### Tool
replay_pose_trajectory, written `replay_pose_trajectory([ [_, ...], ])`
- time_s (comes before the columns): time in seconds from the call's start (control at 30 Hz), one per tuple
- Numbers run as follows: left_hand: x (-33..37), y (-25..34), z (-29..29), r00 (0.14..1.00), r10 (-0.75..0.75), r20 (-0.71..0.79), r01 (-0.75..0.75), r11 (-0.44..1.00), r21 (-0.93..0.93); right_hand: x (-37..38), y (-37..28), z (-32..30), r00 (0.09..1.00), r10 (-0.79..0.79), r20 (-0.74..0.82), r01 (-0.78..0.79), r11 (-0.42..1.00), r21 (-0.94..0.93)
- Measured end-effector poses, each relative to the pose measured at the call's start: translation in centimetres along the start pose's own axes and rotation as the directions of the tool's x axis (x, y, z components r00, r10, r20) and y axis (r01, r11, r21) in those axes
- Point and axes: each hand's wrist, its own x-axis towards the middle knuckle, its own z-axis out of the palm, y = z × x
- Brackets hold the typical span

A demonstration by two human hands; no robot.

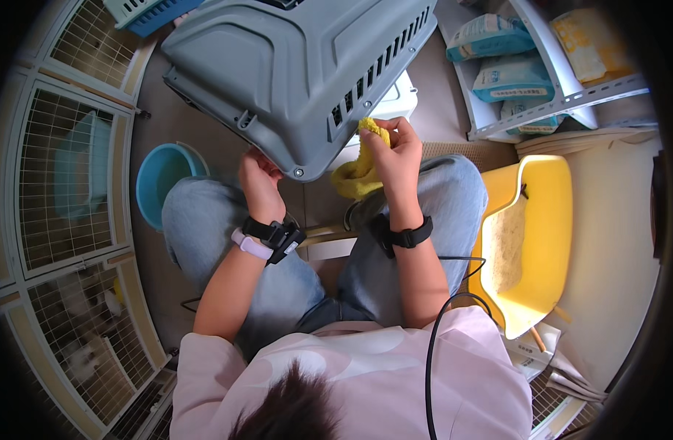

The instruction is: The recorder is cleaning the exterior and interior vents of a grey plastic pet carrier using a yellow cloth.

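A grey floor (435, 103) runs between wire-mesh cage doors (121, 172) on the left and metal shelving (600, 89) on the right. Above it, tilted in front of the seated person's knees, is a grey plastic pet carrier (278, 88) with ribbed walls and a row of vent slots along its right side; whether it rests on anything is hidden. The left hand (261, 183) is at its near lower corner, fingers bent against the edge and partly covered by the shell, so I cannot tell how firmly they grip. The right hand (400, 150) pinches a fluffy yellow cloth (357, 181) between thumb and bent fingers, beside the slotted wall; 1 end of the cloth stands up at the carrier's edge, and the rest hangs below. I cannot tell if cloth and shell touch. Both wrists wear black straps (412, 236), and the left forearm also has a lilac wristband (253, 245). Behind the carrier, mostly covered, is a white plastic box (400, 100). A round blue basin (152, 180) sits on the floor by the left knee of the blue jeans (450, 191). Near the right knee is a yellow litter tray (553, 227) holding pale litter (501, 253). Farther out, the shelving carries blue-and-white bags (514, 77) and a yellow-and-white bag (586, 44), while a blue plastic crate (158, 16) shows at the upper left
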Motion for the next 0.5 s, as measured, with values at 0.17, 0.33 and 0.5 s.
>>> replay_pose_trajectory([
  [0.17, -1.0, -0.7, 0.3, 0.933, 0.351, 0.078, -0.359, 0.889, 0.286, 0.4, -1.5, -0.9, 0.998, 0.026, -0.059, -0.022, 0.997, 0.073],
  [0.33, -0.8, -0.9, 0.0, 0.995, 0.003, -0.098, 0.018, 0.975, 0.22, 2.8, -4.8, -1.1, 0.998, 0.027, -0.057, -0.019, 0.991, 0.135],
  [0.5, 0.1, -0.9, -1.0, 0.914, -0.404, -0.031, 0.405, 0.914, 0.035, 6.8, -5.4, -1.0, 0.997, 0.048, 0.063, -0.061, 0.974, 0.22],
])
